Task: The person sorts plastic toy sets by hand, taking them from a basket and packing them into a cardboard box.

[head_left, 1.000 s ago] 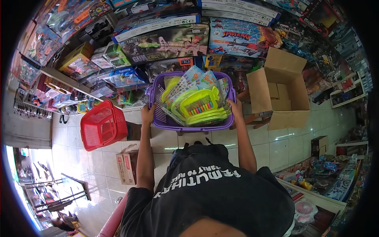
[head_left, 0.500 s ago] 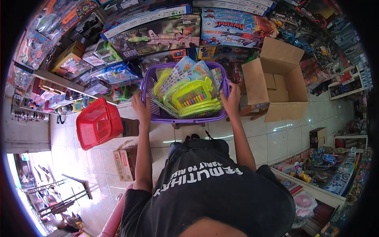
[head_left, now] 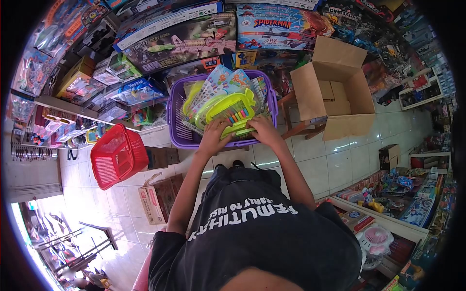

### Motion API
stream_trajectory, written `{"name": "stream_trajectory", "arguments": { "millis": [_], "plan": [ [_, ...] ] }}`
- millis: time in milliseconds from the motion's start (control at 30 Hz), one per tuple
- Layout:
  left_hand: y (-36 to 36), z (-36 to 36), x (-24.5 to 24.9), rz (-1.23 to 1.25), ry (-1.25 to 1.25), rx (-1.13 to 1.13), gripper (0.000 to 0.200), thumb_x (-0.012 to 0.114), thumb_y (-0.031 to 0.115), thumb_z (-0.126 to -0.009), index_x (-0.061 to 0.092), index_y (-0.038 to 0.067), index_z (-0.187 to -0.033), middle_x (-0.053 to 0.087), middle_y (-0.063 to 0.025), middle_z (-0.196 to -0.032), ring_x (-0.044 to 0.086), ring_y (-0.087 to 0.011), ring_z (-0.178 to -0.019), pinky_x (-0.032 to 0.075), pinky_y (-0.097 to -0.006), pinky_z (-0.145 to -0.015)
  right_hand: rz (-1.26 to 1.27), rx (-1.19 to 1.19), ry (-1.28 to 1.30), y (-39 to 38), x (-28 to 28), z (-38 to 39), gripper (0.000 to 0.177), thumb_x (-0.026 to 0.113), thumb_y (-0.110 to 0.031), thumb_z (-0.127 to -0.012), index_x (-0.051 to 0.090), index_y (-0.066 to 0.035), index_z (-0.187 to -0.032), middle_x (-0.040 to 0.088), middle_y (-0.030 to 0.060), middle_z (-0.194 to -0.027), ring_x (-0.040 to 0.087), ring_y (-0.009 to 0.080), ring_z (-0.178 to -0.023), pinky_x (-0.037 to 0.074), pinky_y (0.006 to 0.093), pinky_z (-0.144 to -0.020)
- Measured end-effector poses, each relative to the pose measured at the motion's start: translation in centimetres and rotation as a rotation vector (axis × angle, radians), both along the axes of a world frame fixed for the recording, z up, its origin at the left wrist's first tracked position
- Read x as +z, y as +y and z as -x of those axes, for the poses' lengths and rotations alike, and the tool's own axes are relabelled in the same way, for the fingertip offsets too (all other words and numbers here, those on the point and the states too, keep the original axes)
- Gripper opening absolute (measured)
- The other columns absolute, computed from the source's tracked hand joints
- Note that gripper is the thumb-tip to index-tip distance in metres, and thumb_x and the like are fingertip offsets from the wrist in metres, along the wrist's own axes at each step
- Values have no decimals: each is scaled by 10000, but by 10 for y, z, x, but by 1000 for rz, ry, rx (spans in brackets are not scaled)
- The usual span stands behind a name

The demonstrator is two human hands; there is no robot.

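A purple basket (head_left: 174, 127) holds yellow-green plastic cases (head_left: 224, 107) with coloured sticks inside, plus patterned sheets (head_left: 217, 83) standing at its back. My left hand (head_left: 214, 135) is on the near left edge of the top case, its fingers closed on that edge. At the near right edge of the same case is my right hand (head_left: 263, 129), with its fingers bent round it. The undersides of the cases and my fingertips are partly hidden.
An open cardboard box (head_left: 308, 92) stands right of the basket, and a red basket (head_left: 116, 157) lies to the left. Toy boxes (head_left: 184, 43) fill the shelves behind. A smaller carton (head_left: 154, 203) is on the floor at lower left.
Both hands have left the purple basket's sides and moved inward onto the near edge of the top yellow-green case. The view has shifted slightly.
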State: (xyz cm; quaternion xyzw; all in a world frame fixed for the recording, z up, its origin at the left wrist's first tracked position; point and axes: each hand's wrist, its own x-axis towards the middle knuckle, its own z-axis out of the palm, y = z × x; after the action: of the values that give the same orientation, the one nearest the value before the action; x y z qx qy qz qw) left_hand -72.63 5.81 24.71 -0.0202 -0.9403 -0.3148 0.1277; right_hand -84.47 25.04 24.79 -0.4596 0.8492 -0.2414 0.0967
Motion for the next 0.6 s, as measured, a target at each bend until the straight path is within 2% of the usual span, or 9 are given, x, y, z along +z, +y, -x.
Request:
{"name": "stream_trajectory", "arguments": {
  "millis": [167, 233, 267, 367, 433, 500, 533, 567, 600],
  "plan": [
    [-1, -4, 29, 22, 59, 23, 414, 645, 306, -745, 540, 96, -1086, 502, -126, -1089, 477, -301, -1040, 370, -409, -871, -33, 152, 42, -16, 23, -9, 225, 633, -109, -697, 594, -86, -917, 581, 61, -924, 535, 263, -940, 358, 398, -830],
    [-5, -3, 30, -85, -20, -102, 441, 658, 298, -729, 539, 80, -1094, 516, -143, -1087, 504, -311, -1011, 389, -403, -859, -17, 175, 83, -23, 27, -11, 217, 634, -107, -695, 600, -85, -908, 588, 57, -897, 546, 257, -915, 360, 396, -830],
    [-6, -3, 29, -83, -21, -94, 441, 658, 298, -729, 539, 80, -1094, 516, -143, -1087, 504, -311, -1011, 389, -403, -859, -1, 192, 117, -26, 29, -13, 208, 636, -106, -693, 607, -85, -899, 594, 53, -870, 557, 252, -889, 362, 394, -830],
    [-7, 2, 34, -217, -65, -123, 414, 643, 256, -742, 538, 64, -1094, 561, -177, -1017, 549, -343, -925, 428, -411, -801, 90, 199, 97, -34, 69, 2, 192, 645, -100, -685, 606, -80, -872, 594, 51, -830, 564, 237, -873, 383, 384, -811],
    [-10, 1, 37, -164, -125, -55, 370, 614, 214, -774, 538, 56, -1100, 592, -209, -892, 573, -372, -835, 451, -431, -726, 113, 224, 137, -40, 92, 4, 201, 653, -98, -677, 605, -76, -872, 595, 57, -826, 563, 238, -866, 395, 384, -802],
    [-12, 1, 52, -136, -166, -9, 353, 599, 198, -789, 537, 57, -1106, 592, -213, -848, 574, -377, -809, 452, -439, -706, 136, 250, 178, -46, 99, 5, 211, 661, -96, -670, 604, -73, -872, 596, 62, -822, 563, 239, -860, 406, 384, -794],
    [-14, 0, 57, -110, -209, 46, 336, 585, 182, -804, 536, 59, -1113, 593, -216, -804, 575, -383, -783, 453, -447, -686, 271, 250, 201, -48, 100, 4, 198, 658, -87, -676, 599, -63, -863, 594, 69, -824, 561, 244, -854, 417, 383, -779],
    [-18, -1, 53, -122, -118, 52, 302, 584, 193, -819, 558, 48, -1083, 590, -219, -781, 580, -377, -762, 449, -439, -665, 406, 251, 222, -51, 100, 4, 186, 656, -77, -682, 593, -54, -855, 593, 75, -826, 559, 250, -848, 428, 382, -765],
    [-22, -2, 56, -126, -118, 52, 302, 584, 193, -819, 558, 48, -1083, 590, -219, -781, 580, -377, -762, 449, -439, -665, 402, 252, 221, -52, 109, 4, 186, 656, -77, -682, 593, -54, -855, 593, 75, -826, 559, 250, -848, 428, 382, -765]
  ]
}}
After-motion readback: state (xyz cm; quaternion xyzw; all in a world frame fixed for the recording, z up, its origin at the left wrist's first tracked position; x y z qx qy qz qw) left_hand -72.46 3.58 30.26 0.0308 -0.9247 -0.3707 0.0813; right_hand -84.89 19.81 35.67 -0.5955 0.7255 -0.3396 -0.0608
